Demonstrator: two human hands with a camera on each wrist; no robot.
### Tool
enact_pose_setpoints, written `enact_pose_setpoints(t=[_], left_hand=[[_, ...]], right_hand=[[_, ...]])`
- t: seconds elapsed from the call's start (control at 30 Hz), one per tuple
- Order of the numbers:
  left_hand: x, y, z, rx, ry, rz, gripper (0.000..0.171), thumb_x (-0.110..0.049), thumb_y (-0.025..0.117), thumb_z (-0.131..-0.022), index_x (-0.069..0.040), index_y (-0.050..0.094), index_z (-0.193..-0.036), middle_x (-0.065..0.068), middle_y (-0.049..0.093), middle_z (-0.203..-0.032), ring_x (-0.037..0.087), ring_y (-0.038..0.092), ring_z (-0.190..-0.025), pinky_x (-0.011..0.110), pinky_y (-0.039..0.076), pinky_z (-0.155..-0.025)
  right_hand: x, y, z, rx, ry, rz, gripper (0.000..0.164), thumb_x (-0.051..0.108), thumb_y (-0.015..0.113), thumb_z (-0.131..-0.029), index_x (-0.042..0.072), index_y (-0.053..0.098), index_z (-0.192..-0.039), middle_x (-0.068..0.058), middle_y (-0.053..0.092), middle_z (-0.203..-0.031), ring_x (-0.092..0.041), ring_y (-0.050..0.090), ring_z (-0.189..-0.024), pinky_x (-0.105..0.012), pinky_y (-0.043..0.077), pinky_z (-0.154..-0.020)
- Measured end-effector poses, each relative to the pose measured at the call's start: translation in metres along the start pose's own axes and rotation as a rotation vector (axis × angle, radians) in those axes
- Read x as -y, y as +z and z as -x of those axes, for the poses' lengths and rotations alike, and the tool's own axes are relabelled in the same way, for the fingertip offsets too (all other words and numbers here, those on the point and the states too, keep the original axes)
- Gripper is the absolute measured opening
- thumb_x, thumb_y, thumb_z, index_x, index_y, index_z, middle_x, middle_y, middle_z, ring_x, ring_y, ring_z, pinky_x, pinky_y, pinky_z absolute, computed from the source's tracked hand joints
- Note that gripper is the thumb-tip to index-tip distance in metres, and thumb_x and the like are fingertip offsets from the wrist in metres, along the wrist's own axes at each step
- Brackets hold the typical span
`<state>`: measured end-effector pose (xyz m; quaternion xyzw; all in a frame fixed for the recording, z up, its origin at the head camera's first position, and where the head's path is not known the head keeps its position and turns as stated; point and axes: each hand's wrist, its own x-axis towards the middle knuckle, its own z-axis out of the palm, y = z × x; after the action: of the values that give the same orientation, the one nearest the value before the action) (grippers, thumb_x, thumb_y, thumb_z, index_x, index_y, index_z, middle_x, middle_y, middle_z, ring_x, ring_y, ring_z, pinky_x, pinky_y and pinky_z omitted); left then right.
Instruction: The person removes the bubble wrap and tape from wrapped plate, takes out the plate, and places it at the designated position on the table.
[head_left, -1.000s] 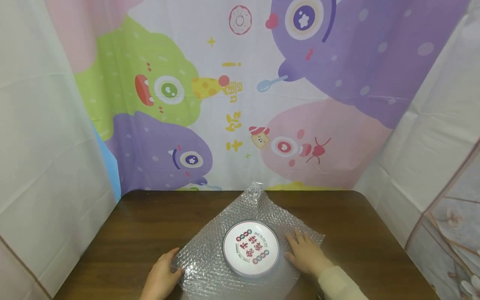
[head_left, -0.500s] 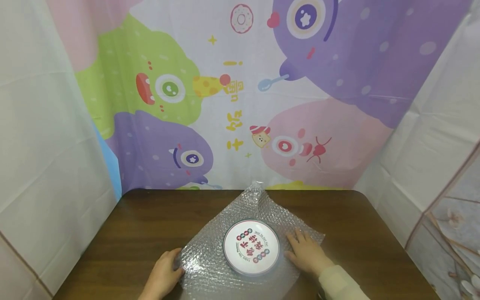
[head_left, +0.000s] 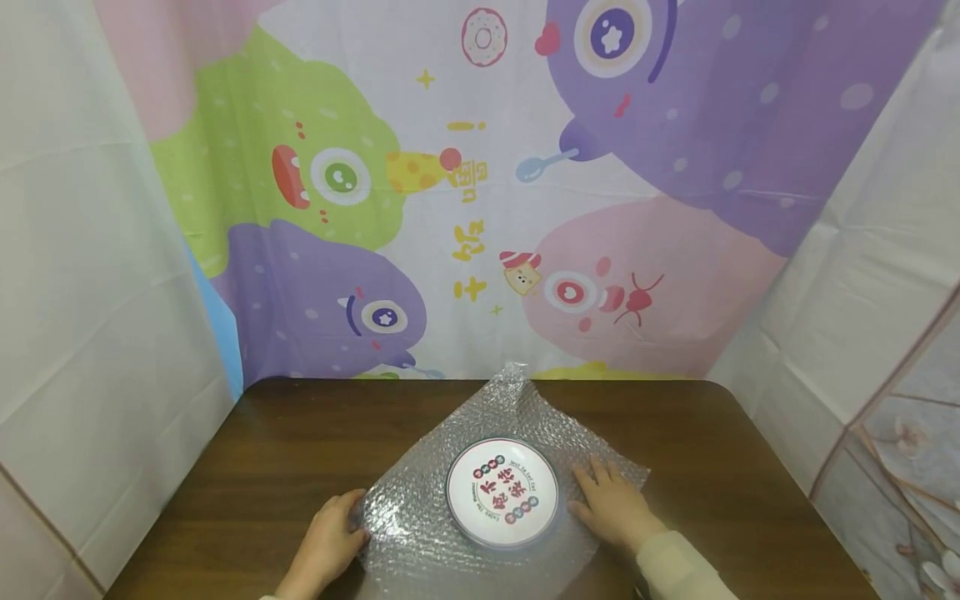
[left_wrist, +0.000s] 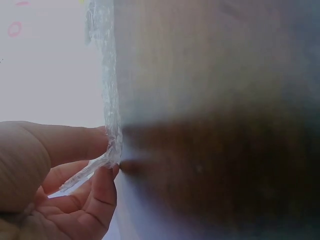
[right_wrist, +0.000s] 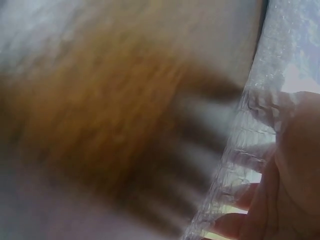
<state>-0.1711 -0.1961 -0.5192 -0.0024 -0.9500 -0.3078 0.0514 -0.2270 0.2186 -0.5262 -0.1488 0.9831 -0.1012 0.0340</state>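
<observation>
A round white plate [head_left: 502,494] with red characters and a dark rim lies on a sheet of bubble wrap [head_left: 420,467] spread on the table. My left hand [head_left: 326,537] pinches the sheet's left corner. In the left wrist view, the bubble wrap [left_wrist: 111,100] passes between the thumb and the curled fingers of the left hand [left_wrist: 65,175]. To the right of the plate, my right hand [head_left: 617,504] rests on the sheet with its fingers spread. The right wrist view shows the fingers of the right hand [right_wrist: 295,165] against the bubble wrap [right_wrist: 245,135].
The brown wooden table [head_left: 315,442] extends on both sides of the sheet. A curtain [head_left: 480,208] with cartoon monsters hangs behind its back edge, and pale cloths [head_left: 97,292] hang at the sides. The sheet's far corner reaches the table's back edge.
My left hand has shifted very slightly upward and inward with the sheet's corner. The right hand and the plate stay almost where they were.
</observation>
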Motion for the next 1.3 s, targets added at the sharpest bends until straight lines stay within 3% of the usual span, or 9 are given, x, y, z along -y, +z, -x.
enact_pose_setpoints(t=[0.2,0.37,0.47,0.63,0.83,1.03,1.2,1.3], left_hand=[[-0.003,-0.002,0.000,0.007,-0.003,-0.012,0.059,0.000,0.077,-0.072,0.009,0.057,-0.126,0.022,0.064,-0.106,0.021,0.059,-0.080,0.044,0.055,-0.074],[-0.011,-0.007,-0.002,0.012,0.024,-0.070,0.061,-0.007,0.077,-0.075,0.005,0.055,-0.130,0.027,0.061,-0.121,0.041,0.062,-0.102,0.057,0.052,-0.089],[-0.022,-0.009,-0.003,-0.025,0.063,-0.086,0.060,-0.010,0.076,-0.078,0.004,0.055,-0.133,0.027,0.058,-0.130,0.047,0.057,-0.114,0.061,0.049,-0.095],[-0.048,-0.008,-0.007,-0.059,0.148,-0.031,0.057,-0.012,0.075,-0.082,0.002,0.055,-0.133,0.023,0.057,-0.134,0.043,0.057,-0.120,0.057,0.050,-0.099],[-0.074,0.003,-0.015,0.055,0.183,0.119,0.057,-0.013,0.074,-0.084,0.005,0.053,-0.134,0.027,0.055,-0.135,0.044,0.057,-0.120,0.057,0.051,-0.096],[-0.087,0.018,-0.028,0.209,0.130,0.253,0.065,-0.020,0.073,-0.086,0.009,0.046,-0.137,0.030,0.056,-0.132,0.047,0.058,-0.115,0.055,0.055,-0.090],[-0.090,0.033,-0.039,0.242,0.068,0.259,0.069,-0.022,0.072,-0.086,0.012,0.043,-0.138,0.031,0.057,-0.129,0.046,0.061,-0.112,0.054,0.056,-0.088],[-0.093,0.039,-0.044,0.239,0.044,0.242,0.055,-0.022,0.072,-0.085,0.010,0.054,-0.126,0.025,0.064,-0.115,0.037,0.064,-0.100,0.051,0.056,-0.083]], right_hand=[[-0.001,0.001,0.000,0.001,-0.003,-0.006,0.065,0.042,0.059,-0.094,0.003,0.045,-0.144,-0.034,0.035,-0.150,-0.059,0.034,-0.134,-0.071,0.032,-0.107],[-0.002,0.003,0.000,0.002,0.006,-0.011,0.066,0.043,0.058,-0.094,0.004,0.044,-0.145,-0.033,0.035,-0.150,-0.059,0.034,-0.134,-0.071,0.032,-0.107],[-0.002,0.003,-0.001,0.000,0.012,-0.016,0.066,0.042,0.058,-0.094,0.004,0.044,-0.145,-0.033,0.034,-0.151,-0.059,0.034,-0.135,-0.071,0.031,-0.108],[-0.002,0.004,-0.001,-0.010,0.011,-0.023,0.065,0.042,0.059,-0.094,0.003,0.045,-0.144,-0.034,0.035,-0.150,-0.059,0.035,-0.134,-0.070,0.032,-0.108],[0.000,0.003,-0.001,-0.017,0.009,-0.030,0.065,0.042,0.059,-0.094,0.003,0.046,-0.144,-0.034,0.036,-0.150,-0.059,0.035,-0.133,-0.069,0.032,-0.108],[-0.001,0.003,-0.001,-0.011,0.023,-0.039,0.066,0.043,0.059,-0.094,0.004,0.045,-0.145,-0.033,0.036,-0.150,-0.059,0.035,-0.134,-0.070,0.032,-0.109],[-0.001,0.004,-0.001,-0.013,0.024,-0.037,0.066,0.042,0.060,-0.093,0.003,0.045,-0.145,-0.033,0.036,-0.150,-0.060,0.035,-0.133,-0.070,0.032,-0.107],[-0.002,0.004,-0.002,-0.017,0.023,-0.029,0.066,0.042,0.060,-0.093,0.004,0.045,-0.145,-0.033,0.036,-0.149,-0.060,0.036,-0.132,-0.071,0.033,-0.107]])
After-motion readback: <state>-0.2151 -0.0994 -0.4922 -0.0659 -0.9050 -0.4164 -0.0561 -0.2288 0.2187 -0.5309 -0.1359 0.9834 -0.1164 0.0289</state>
